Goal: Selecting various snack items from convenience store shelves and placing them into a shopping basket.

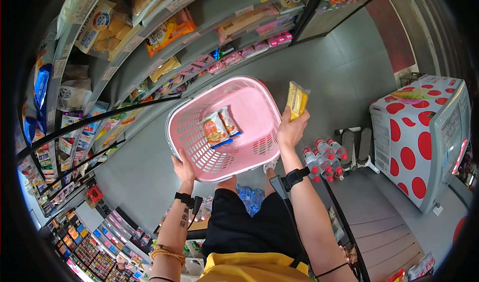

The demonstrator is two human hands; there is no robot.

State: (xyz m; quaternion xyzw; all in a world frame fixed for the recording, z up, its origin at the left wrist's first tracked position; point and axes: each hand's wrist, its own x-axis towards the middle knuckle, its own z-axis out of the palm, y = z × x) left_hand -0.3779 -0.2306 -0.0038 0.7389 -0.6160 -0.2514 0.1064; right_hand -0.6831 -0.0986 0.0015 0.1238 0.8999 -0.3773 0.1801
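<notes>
left hand (184, 171) gripping pink basket (253, 117), near-left edge, right hand (293, 130) clasping printed yellow packet (298, 101), labelled packets (214, 131) inside, bottles (325, 155) beyond right edge

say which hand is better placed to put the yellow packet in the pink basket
Right hand, most likely: it holds the yellow packet right of the pink basket, while the left hand holds the basket's edge.

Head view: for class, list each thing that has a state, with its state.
Pink basket: open-topped, held
Two packets: lying inside the basket
Left hand: gripping the basket
Yellow packet: held outside the basket
Right hand: gripping the yellow packet
Red-capped bottles: capped, grouped
</notes>
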